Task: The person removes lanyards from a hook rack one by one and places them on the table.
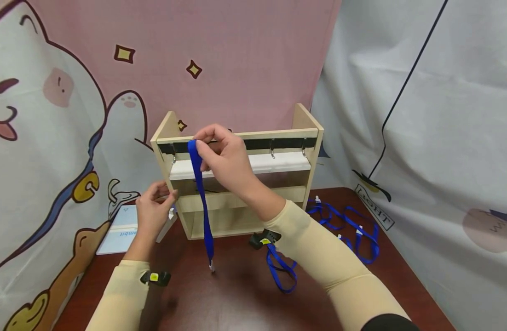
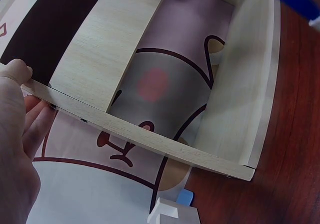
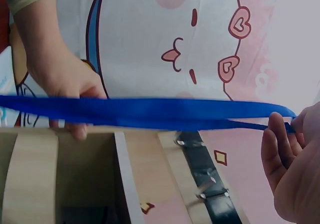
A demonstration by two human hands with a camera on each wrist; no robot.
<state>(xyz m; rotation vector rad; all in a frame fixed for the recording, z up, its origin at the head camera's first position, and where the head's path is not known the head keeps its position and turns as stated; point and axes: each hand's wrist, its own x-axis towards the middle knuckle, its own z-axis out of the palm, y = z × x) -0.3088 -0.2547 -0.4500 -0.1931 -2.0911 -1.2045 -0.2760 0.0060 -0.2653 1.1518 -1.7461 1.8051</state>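
Observation:
My right hand [image 1: 233, 161] pinches the looped top of a blue lanyard [image 1: 204, 207] in front of the upper left part of a small wooden shelf [image 1: 292, 195]. The lanyard hangs down, a metal clip [image 1: 212, 266] at its lower end. In the right wrist view the doubled strap [image 3: 150, 113] stretches across from the fingertips. My left hand [image 1: 152, 211] grips the shelf's left side panel; in the left wrist view the thumb lies on the front edge, fingers behind. Metal hooks [image 1: 272, 149] sit along a black strip [image 1: 257, 144]; my right hand hides part of it.
Several blue lanyards [image 1: 373, 239] with white clips lie to the right of the shelf. Another lanyard [image 1: 286, 276] lies nearer, below my right forearm. At the left are a white and light-blue box [image 1: 118, 230] and a small white object [image 1: 166, 225]. Printed cloth [image 1: 253, 55] hangs behind.

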